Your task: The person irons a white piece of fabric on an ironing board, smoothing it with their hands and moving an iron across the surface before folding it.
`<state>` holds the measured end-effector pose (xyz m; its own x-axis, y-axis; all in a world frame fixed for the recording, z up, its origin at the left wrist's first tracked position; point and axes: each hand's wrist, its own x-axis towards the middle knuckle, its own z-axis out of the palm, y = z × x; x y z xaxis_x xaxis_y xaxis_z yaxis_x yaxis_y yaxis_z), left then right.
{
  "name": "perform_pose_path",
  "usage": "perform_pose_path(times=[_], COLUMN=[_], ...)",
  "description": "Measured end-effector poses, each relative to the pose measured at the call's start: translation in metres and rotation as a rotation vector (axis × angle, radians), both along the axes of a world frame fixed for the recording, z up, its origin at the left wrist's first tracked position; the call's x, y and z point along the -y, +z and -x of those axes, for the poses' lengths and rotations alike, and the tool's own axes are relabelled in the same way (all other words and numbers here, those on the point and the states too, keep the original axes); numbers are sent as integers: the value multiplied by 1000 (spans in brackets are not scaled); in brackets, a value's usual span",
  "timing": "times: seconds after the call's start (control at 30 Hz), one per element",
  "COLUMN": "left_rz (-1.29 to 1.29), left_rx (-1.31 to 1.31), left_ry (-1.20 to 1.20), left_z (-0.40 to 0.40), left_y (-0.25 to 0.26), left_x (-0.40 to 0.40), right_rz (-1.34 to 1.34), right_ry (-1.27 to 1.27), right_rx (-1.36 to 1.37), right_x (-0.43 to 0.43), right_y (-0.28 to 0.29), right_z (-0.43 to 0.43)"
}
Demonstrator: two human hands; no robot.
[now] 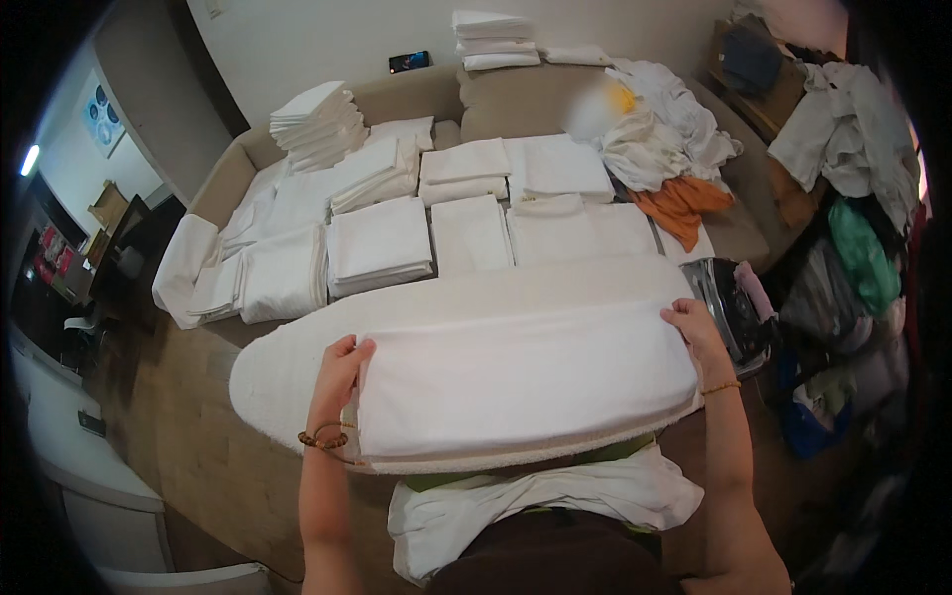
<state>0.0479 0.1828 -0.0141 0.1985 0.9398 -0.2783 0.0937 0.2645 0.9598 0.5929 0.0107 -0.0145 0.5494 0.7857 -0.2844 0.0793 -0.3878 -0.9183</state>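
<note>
A folded white cloth [520, 383] lies lengthwise across a padded ironing board [279, 372]. My left hand [343, 368] pinches its far left corner between thumb and fingers. At the far right corner, my right hand [695, 327] grips the fabric the same way. The cloth's near edge reaches the front rim of the board. Just beyond my right hand, an iron [725, 312] rests at the board's right end, with something pink about its handle. Another white cloth [535, 494] is draped below the board, against my body.
Behind the board, a beige sofa [416, 89] bears several folded white cloth stacks [379, 242]. A crumpled white heap [654, 134] and an orange cloth [684, 201] lie at its right. A phone [409, 62] stands on the backrest. Bags and clothes [863, 253] crowd the right side.
</note>
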Motion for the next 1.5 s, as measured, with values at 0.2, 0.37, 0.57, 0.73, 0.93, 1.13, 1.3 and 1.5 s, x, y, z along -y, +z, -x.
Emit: perform_pose_path(times=[0.2,0.37,0.57,0.73,0.93,1.13,1.3,1.5], left_rz=[-16,29,-260,-488,-215,-546,-617,-603], left_rx=[74,-464,-415,72,-274,-164,-532,-796], left_ry=[63,-64,-87,66,-107,118,105,302], left_z=[-21,-16,8,-19,7,-16,-9,-8], left_y=[9,52,33,51,18,26,29,-1], left_x=[-11,46,88,86,111,109,108,141], right_rz=[-103,204,120,-198,-32,-107,50,107], right_ry=[-15,10,14,-164,-130,-196,-167,-151], right_rx=[73,150,204,124,477,629,930,935], right_x=[-9,52,93,86,107,91,98,106], right_y=[-4,37,7,19,-28,0,-19,-31], right_z=[0,8,30,44,39,60,52,53])
